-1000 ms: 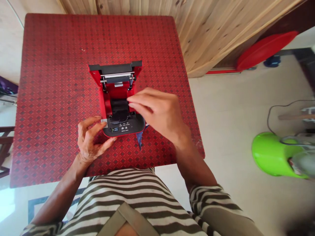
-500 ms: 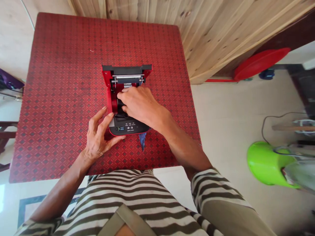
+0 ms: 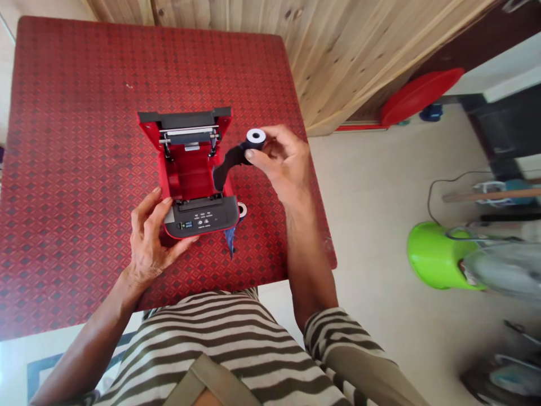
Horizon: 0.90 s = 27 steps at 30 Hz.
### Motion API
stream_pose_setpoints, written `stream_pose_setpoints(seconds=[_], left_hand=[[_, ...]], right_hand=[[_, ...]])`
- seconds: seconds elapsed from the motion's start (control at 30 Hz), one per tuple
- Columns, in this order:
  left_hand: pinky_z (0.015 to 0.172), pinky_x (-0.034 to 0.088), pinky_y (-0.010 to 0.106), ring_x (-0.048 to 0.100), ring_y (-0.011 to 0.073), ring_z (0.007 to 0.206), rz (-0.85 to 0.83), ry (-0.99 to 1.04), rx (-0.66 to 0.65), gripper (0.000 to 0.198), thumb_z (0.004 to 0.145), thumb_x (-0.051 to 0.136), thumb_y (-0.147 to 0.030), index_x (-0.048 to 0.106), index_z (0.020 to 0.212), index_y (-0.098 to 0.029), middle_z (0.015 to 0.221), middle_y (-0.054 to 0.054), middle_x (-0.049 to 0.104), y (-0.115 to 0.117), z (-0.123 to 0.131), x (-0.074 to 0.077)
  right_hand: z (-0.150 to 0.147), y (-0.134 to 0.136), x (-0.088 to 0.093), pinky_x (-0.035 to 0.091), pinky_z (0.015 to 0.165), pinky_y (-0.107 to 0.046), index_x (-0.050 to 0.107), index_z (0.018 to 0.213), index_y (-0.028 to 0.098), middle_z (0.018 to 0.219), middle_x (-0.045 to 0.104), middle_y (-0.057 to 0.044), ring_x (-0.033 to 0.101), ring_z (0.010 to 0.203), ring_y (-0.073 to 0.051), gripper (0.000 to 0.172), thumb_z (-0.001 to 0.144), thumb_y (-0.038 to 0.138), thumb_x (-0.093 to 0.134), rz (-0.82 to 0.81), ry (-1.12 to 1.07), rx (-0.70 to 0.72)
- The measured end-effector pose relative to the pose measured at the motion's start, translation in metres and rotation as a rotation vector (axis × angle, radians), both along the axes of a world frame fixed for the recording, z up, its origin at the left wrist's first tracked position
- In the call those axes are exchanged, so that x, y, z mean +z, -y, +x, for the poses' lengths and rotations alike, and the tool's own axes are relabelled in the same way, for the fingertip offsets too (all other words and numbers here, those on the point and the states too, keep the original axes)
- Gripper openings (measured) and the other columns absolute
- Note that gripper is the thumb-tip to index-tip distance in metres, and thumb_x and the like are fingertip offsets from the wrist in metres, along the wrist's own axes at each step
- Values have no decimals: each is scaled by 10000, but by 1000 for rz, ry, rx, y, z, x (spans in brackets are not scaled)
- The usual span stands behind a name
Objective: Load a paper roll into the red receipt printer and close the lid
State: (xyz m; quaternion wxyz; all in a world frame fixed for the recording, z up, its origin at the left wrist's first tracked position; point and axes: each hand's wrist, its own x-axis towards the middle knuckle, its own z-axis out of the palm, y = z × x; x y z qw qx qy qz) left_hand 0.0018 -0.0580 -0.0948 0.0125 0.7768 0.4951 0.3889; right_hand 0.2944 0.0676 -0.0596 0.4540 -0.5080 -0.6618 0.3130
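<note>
Knotty wooden planking [image 3: 236, 17] stands past the far edge of the red, diamond-patterned tabletop [image 3: 76, 141]. Pale floor [image 3: 363, 186] spreads to the right, under a bright green tub [image 3: 433, 256].

Printer [image 3: 203, 219]: one was there.
Lid [image 3: 186, 119]: one was on it.
Roller [image 3: 189, 138]: one was in the lid.
Screen [image 3: 186, 225]: one was visible.
Hands: two were in view, left hand [image 3: 149, 239] and right hand [image 3: 287, 160].
Rolls: two were countable, held roll [image 3: 256, 136] and second roll [image 3: 242, 211].
Table [image 3: 80, 146]: one was in frame.
Green tub [image 3: 433, 256]: one was in view.
Red oval [image 3: 422, 97]: one was showing.
Shirt [image 3: 211, 330]: one was visible.
</note>
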Motion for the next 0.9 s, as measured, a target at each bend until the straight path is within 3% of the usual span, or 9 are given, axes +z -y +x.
stream_pose_setpoints(seconds=[0.1, 0.23, 0.33, 0.5, 0.57, 0.67, 0.73, 0.8, 0.9], left_hand=[[1137, 633, 578, 646, 348, 1409, -15, -9, 14, 785, 941, 795, -571, 427, 1583, -309, 1605, 70, 555, 0, 0, 2], [1121, 634, 587, 636, 355, 1410, 3, -18, -10, 874, 913, 829, -567, 392, 1624, -306, 1604, 97, 547, -1, -1, 1], [1118, 617, 582, 613, 365, 1423, 20, -5, -32, 971, 845, 893, -567, 398, 1635, -293, 1582, 154, 550, -2, -2, -2], [1165, 569, 542, 588, 366, 1440, 35, 1, -51, 1023, 799, 942, -504, 413, 1638, -254, 1566, 193, 557, -3, -2, -2], [1163, 569, 539, 590, 364, 1442, 39, -2, -57, 1028, 805, 936, -508, 403, 1650, -266, 1572, 189, 559, -3, -2, -1], [1174, 564, 553, 567, 369, 1480, 17, 13, -64, 1039, 818, 923, -516, 372, 1672, -299, 1624, 173, 524, -3, -1, 0], [1195, 555, 567, 538, 377, 1518, 2, 35, -89, 1053, 832, 912, -512, 341, 1690, -295, 1650, 172, 503, -3, -1, 0], [1203, 556, 563, 534, 377, 1530, -15, 54, -107, 1055, 842, 906, -501, 325, 1698, -294, 1646, 170, 518, -3, -1, -1], [1188, 577, 543, 570, 366, 1505, -31, 56, -87, 1045, 837, 911, -486, 334, 1693, -323, 1626, 156, 554, -1, -3, -4]], right_hand=[[-4, -12, -34, 574, 736, -313, 678, 1096, 251, 998, 759, -9, 672, 781, -156, 345, 898, 504, 805, -93, -21, -32], [-18, -11, -49, 564, 726, -293, 645, 1039, 246, 940, 753, 13, 677, 763, -147, 236, 874, 332, 791, -198, -42, 64], [-23, -7, -47, 567, 730, -285, 632, 1056, 247, 945, 756, 25, 680, 760, -138, 221, 882, 286, 764, -235, -5, 87], [-2, 9, -36, 561, 706, -289, 616, 1286, 218, 1236, 763, -52, 689, 774, -124, 483, 838, 195, 792, -259, 80, 55], [14, 27, -28, 554, 737, -302, 681, 1194, 206, 1152, 777, -48, 694, 800, -138, 336, 866, 167, 746, -247, 128, 32], [29, 59, -16, 535, 710, -304, 755, 1000, 198, 911, 764, -9, 674, 745, -148, 109, 891, 198, 749, -360, 162, 167], [29, 77, -12, 529, 688, -295, 777, 1091, 197, 946, 759, -12, 671, 755, -150, 240, 856, 216, 818, -403, 158, 243], [19, 89, -13, 541, 730, -305, 762, 1209, 209, 1048, 763, -32, 685, 834, -163, 376, 842, 200, 843, -353, 172, 231], [4, 96, -20, 552, 814, -345, 762, 1159, 215, 1087, 780, -50, 696, 902, -184, 253, 909, 187, 781, -248, 201, 178]])
